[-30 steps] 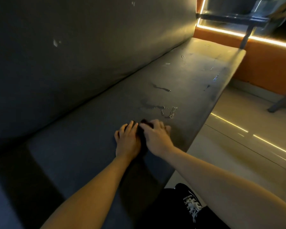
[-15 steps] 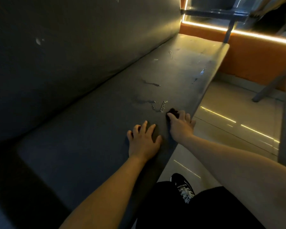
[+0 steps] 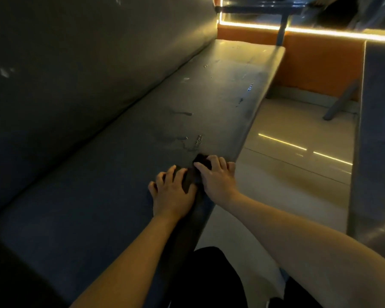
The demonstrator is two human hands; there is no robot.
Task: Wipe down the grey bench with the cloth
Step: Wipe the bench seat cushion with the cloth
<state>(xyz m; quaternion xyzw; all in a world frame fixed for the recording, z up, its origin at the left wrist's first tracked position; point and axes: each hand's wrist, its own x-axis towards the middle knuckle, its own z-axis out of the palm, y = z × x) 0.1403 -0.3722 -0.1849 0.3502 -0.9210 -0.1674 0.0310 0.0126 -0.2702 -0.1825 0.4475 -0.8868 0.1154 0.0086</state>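
The grey bench (image 3: 102,187) runs from the near left to the far right, its seat marked with wet streaks and scuffs (image 3: 187,141). A small dark cloth (image 3: 201,161) lies near the seat's front edge. My right hand (image 3: 216,176) presses on the cloth with its fingers spread over it; only the cloth's far end shows. My left hand (image 3: 171,192) rests flat on the seat just left of it, fingers slightly bent, touching the cloth's near edge.
The padded backrest (image 3: 76,63) rises along the left. Pale tiled floor (image 3: 298,156) lies right of the seat edge. An orange wall panel (image 3: 320,61) with a light strip and a metal table leg (image 3: 340,101) stand at the far right. My dark trouser leg (image 3: 209,278) is below.
My right hand has slid the cloth back along the front edge toward my left hand; the two hands are now side by side again.
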